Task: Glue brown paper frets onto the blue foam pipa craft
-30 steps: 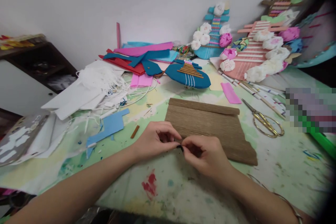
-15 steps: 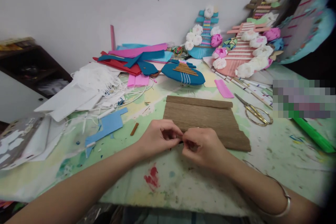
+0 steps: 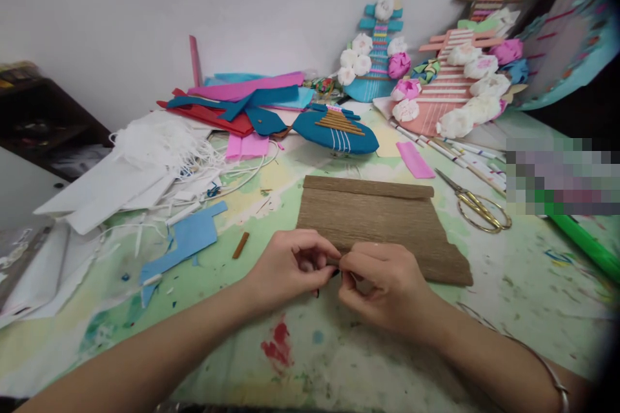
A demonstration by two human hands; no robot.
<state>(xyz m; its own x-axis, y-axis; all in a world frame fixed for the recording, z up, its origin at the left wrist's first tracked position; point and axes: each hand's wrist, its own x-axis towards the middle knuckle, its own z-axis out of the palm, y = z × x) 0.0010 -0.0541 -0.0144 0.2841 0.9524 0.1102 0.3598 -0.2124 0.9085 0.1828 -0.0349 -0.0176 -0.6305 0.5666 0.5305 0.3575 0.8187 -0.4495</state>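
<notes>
Head view: over a paint-stained counter [image 3: 508, 310], the left hand [image 3: 285, 268] and right hand [image 3: 382, 284] meet fingertip to fingertip, both pinched on a small dark piece [image 3: 334, 269] too tiny to identify, at the near edge of a brown crepe paper sheet [image 3: 382, 226]. Gold scissors [image 3: 477, 206] lie to the right of the sheet, a blue foam cutout [image 3: 186, 242] to its left. A blue decorated craft piece [image 3: 336, 132] sits beyond, with paper-flower ornaments [image 3: 455, 93] against the wall.
</notes>
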